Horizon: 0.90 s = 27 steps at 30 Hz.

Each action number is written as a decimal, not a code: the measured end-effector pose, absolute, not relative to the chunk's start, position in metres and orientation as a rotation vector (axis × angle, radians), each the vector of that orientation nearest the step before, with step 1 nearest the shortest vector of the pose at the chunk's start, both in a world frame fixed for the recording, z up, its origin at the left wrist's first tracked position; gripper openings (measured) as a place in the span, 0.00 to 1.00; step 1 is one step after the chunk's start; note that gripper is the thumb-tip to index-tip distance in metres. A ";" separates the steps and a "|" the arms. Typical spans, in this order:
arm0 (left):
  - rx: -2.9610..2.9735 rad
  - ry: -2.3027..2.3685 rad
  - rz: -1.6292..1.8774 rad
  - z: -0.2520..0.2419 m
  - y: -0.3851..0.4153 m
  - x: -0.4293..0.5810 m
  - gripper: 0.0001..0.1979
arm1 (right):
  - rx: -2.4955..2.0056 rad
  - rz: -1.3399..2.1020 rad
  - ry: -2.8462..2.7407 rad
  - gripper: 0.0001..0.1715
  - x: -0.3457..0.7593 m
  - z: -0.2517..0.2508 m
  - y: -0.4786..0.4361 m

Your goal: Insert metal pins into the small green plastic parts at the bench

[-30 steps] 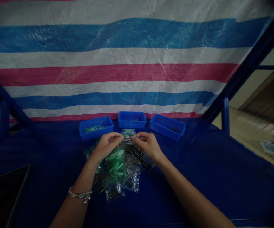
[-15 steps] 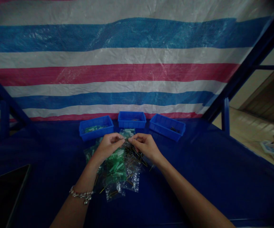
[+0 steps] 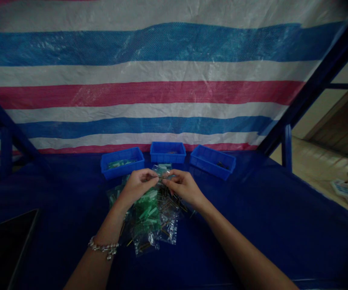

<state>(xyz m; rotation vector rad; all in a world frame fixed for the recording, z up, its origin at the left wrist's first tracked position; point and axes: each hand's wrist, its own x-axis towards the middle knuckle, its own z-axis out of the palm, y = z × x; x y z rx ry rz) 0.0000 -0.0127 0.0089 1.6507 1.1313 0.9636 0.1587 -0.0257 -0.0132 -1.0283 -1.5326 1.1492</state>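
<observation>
My left hand [image 3: 139, 184] and my right hand [image 3: 184, 186] meet over a pile of small clear plastic bags [image 3: 169, 227]. Both are closed in a pinch, fingertips close together. A small thin glinting piece [image 3: 161, 177] shows between them; its kind is too small and dim to make out. Under and in front of the hands lie green strips [image 3: 148, 213] in plastic. Thin dark and brass-coloured pins [image 3: 175, 201] are spread to the right of the strips, partly beneath my right hand. Another clear bag [image 3: 162, 166] lies just beyond my fingertips.
Three blue bins stand along the back: the left bin [image 3: 122, 171] with green pieces, the middle bin [image 3: 168, 158] with a few small items, the right bin [image 3: 212, 164] with dark small parts. A dark phone-like slab [image 3: 9, 245] lies front left on the blue table [image 3: 267, 225].
My right fingers have shifted slightly at the pinch, and the thin piece between the hands shows a little more. The bins and pile look the same.
</observation>
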 end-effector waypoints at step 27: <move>1.649 1.058 0.963 0.015 -0.018 0.005 0.08 | -0.958 1.214 -1.553 0.08 0.155 -0.009 -0.028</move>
